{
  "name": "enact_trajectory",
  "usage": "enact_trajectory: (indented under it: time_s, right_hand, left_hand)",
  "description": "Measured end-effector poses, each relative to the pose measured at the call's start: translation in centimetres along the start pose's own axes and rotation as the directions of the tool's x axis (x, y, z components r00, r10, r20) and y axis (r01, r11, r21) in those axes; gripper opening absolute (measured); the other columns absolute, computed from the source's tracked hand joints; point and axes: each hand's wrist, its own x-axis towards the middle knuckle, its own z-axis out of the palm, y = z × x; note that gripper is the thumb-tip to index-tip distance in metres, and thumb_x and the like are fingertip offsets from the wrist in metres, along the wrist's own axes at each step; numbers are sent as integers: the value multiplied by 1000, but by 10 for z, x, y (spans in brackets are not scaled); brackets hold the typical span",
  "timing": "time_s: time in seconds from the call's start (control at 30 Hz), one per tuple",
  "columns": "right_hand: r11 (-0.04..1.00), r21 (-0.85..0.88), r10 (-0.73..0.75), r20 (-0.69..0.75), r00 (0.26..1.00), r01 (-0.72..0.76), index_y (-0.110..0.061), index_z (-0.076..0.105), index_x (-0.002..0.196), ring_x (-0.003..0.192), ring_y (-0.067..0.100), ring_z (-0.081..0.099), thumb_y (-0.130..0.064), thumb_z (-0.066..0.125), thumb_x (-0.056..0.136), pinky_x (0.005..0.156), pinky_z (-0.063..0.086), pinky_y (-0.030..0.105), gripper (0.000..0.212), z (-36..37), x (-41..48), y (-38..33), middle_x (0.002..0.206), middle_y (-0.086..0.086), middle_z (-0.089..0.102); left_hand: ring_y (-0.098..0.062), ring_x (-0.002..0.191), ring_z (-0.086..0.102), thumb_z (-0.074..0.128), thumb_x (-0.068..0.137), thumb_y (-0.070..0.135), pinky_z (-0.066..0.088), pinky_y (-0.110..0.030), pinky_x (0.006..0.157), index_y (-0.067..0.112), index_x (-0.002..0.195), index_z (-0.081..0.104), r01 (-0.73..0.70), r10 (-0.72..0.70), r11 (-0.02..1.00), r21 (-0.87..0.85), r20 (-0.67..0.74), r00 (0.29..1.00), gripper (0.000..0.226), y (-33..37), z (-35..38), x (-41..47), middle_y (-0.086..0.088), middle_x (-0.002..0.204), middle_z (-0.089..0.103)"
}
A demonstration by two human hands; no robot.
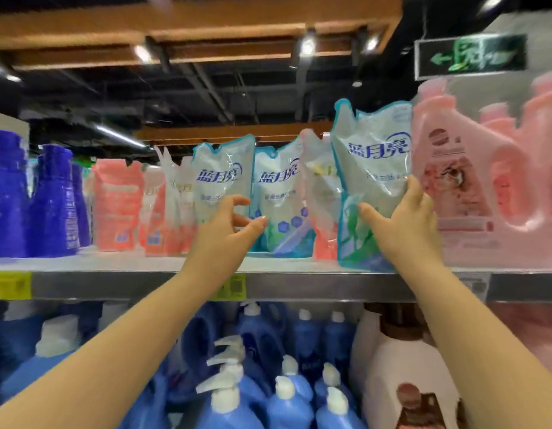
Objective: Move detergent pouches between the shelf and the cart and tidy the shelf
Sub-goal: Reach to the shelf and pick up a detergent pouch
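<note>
A row of detergent pouches stands on the top shelf (120, 264). My right hand (404, 224) grips a white pouch with a teal rim (373, 168) at the shelf's front edge, thumb on its front, fingers behind its right side. Left of it a pink pouch (319, 193) leans, then two more white and teal pouches (278, 196) (222, 178). My left hand (228, 227) hovers open in front of these two, fingers spread, touching nothing that I can make out. Further left stand white and pink pouches (118, 205). No cart is in view.
Large pink jugs (454, 181) crowd the shelf right of the held pouch. Dark blue bottles (36, 199) stand at the far left. Below the shelf are blue pump bottles (287, 382) and a white jug (404, 376). Yellow price tags (10, 285) line the shelf edge.
</note>
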Motion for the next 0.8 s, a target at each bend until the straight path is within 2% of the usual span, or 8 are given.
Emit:
enact_trajectory:
  time_s: [0.17, 0.27, 0.37, 0.43, 0.57, 0.63, 0.7, 0.8]
  right_hand:
    - [994, 52, 90, 71, 993, -94, -22, -1, 150, 136, 36, 30, -54, 61, 80, 109, 29, 47, 100, 7, 11, -1, 152, 13, 21]
    - [992, 99, 73, 56, 996, -78, -27, 6, 150, 135, 33, 32, -53, 60, 81, 109, 30, 46, 90, 7, 9, 2, 150, 9, 26]
    - [971, 236, 37, 26, 999, -42, -28, 35, 139, 112, 21, 50, -43, 52, 91, 96, 38, 36, 53, -7, 12, 6, 120, 0, 55]
    - [955, 292, 47, 4, 999, -46, -24, 43, 133, 100, 17, 54, -40, 51, 92, 90, 41, 35, 45, -15, 19, 9, 97, -8, 57]
    - [918, 362, 82, 226, 971, -162, -27, 39, 126, 97, 9, 58, -47, 60, 84, 83, 46, 23, 51, -11, 28, 9, 115, -7, 57]
    - [858, 456, 103, 300, 948, -238, -18, 45, 127, 96, 12, 63, -47, 65, 81, 89, 51, 32, 58, -3, 29, 6, 116, -1, 63]
    - [848, 485, 107, 242, 964, -216, -14, 48, 126, 100, 20, 65, -47, 67, 79, 94, 51, 42, 61, 2, 29, 3, 113, 4, 65]
    - [871, 472, 74, 148, 986, -136, -12, 44, 127, 104, 21, 62, -44, 65, 82, 95, 49, 41, 59, 1, 26, -9, 113, 3, 62]
  left_hand:
    - [-15, 83, 58, 60, 87, 36, 49, -35, 85, 25, 129, 39, 32, -18, 997, -71, 192, 981, 48, 10, 54, 35, 4, 97, 63]
    - [-17, 96, 58, 58, 85, 46, 47, -32, 89, 25, 139, 30, 98, -56, 989, -108, 335, 941, 64, 19, 80, 45, 1, 103, 59]
    - [-19, 109, 54, 59, 85, 47, 43, -28, 89, 23, 142, 28, 165, -77, 966, -200, 385, 919, 69, 27, 95, 53, -2, 120, 54]
    - [-19, 115, 53, 63, 82, 45, 42, -27, 87, 21, 143, 27, 200, -73, 933, -299, 388, 919, 74, 29, 103, 58, 0, 130, 51]
    - [-18, 102, 62, 77, 67, 48, 53, -30, 84, 22, 135, 36, 206, -55, 885, -417, 345, 937, 84, 31, 114, 59, 0, 120, 60]
    - [-21, 104, 63, 74, 55, 59, 52, -38, 91, 25, 134, 36, 184, -53, 908, -376, 333, 942, 95, 32, 118, 57, -1, 120, 61]
    - [-22, 105, 62, 72, 68, 52, 50, -41, 94, 26, 135, 38, 148, -20, 915, -376, 324, 946, 80, 33, 118, 55, -2, 120, 62]
    - [-20, 103, 64, 66, 84, 35, 51, -39, 94, 27, 134, 40, 87, 59, 902, -423, 320, 946, 58, 38, 115, 51, 0, 116, 65]
